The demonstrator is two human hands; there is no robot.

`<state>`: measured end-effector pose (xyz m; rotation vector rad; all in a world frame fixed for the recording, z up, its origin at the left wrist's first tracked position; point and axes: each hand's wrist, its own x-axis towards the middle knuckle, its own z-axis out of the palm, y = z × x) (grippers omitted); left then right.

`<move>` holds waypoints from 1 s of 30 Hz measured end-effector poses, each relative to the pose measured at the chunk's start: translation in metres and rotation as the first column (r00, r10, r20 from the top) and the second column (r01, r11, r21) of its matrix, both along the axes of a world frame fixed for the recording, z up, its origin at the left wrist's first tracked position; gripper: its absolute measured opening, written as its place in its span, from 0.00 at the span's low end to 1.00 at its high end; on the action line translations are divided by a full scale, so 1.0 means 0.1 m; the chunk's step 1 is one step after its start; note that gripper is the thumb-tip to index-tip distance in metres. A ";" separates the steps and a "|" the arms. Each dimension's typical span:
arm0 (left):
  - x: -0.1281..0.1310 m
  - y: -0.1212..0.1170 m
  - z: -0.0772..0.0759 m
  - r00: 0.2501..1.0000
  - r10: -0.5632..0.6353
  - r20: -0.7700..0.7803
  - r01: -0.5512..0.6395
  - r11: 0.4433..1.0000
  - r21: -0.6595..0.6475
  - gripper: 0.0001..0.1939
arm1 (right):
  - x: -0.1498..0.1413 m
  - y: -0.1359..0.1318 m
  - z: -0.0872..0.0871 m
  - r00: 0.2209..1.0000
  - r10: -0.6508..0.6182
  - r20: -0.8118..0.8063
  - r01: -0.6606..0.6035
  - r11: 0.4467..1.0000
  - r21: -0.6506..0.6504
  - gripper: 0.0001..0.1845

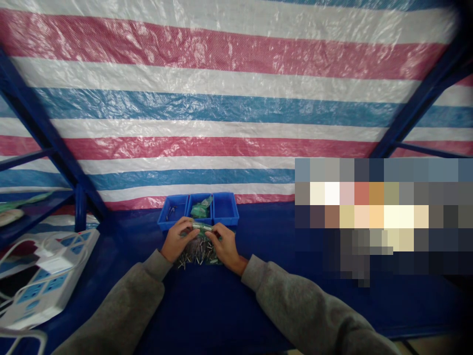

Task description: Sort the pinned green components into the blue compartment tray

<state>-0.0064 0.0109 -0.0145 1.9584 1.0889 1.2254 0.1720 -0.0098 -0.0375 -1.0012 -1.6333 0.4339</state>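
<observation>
My left hand (181,240) and my right hand (225,246) meet in front of the blue bins. Between their fingertips is a small clear plastic bag with green on it (201,227), pinched at both sides. What the bag contains is too small to make out. Just below the hands lies a pile of thin metal pins or screws (199,252), partly on clear plastic. Behind the hands stand three joined blue bins (226,208). A few metal pieces (170,213) lie in the left bin, and a crumpled green plastic bag (201,208) fills the middle one.
A white power strip (64,291) with tangled white cables lies at the left on the blue table (207,315). Blue metal frame bars (48,133) rise at both sides. A striped plastic sheet (236,108) hangs behind. The right side is blurred into blocks.
</observation>
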 end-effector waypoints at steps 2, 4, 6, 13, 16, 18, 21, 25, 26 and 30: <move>-0.01 -0.01 0.00 1.000 0.014 -0.019 -0.014 1.000 -0.023 0.11 | 0.00 0.01 -0.01 1.000 0.002 -0.006 -0.002 1.000 -0.014 0.16; -0.02 -0.01 0.01 0.999 0.023 -0.033 -0.025 0.998 -0.055 0.12 | -0.01 0.02 -0.02 1.000 0.008 -0.025 -0.009 1.000 -0.028 0.15; -0.02 -0.02 0.02 0.999 0.027 -0.035 -0.029 0.996 -0.079 0.12 | -0.01 0.02 -0.02 0.999 0.018 -0.037 -0.019 0.999 -0.038 0.14; 0.01 0.01 0.06 0.989 0.113 0.097 -0.105 0.991 -0.085 0.13 | 0.00 -0.01 0.02 0.996 0.041 -0.078 -0.046 0.997 -0.065 0.16; 0.01 0.14 0.12 0.971 0.203 0.125 -0.201 0.979 -0.029 0.15 | -0.01 -0.01 0.02 0.996 0.039 -0.084 -0.045 0.996 -0.072 0.17; 0.00 0.26 0.17 0.968 0.238 0.083 -0.242 0.969 0.051 0.16 | -0.01 -0.01 0.02 0.996 0.039 -0.083 -0.045 0.997 -0.070 0.17; 0.01 0.47 0.21 0.933 0.334 -0.136 -0.307 0.933 0.189 0.16 | -0.01 -0.01 0.02 0.996 0.038 -0.077 -0.043 0.997 -0.069 0.17; 0.04 0.67 0.18 0.760 0.425 -0.491 -0.255 0.891 0.376 0.13 | 0.00 -0.01 0.03 0.998 0.031 -0.059 -0.035 0.997 -0.065 0.18; 0.05 0.69 0.17 0.736 0.431 -0.522 -0.243 0.888 0.391 0.14 | 0.00 -0.02 0.03 0.998 0.031 -0.055 -0.034 0.997 -0.064 0.18; 0.05 0.78 0.13 0.740 0.349 -0.574 -0.121 0.910 0.397 0.14 | -0.01 -0.02 0.03 0.998 0.033 -0.049 -0.036 0.997 -0.062 0.18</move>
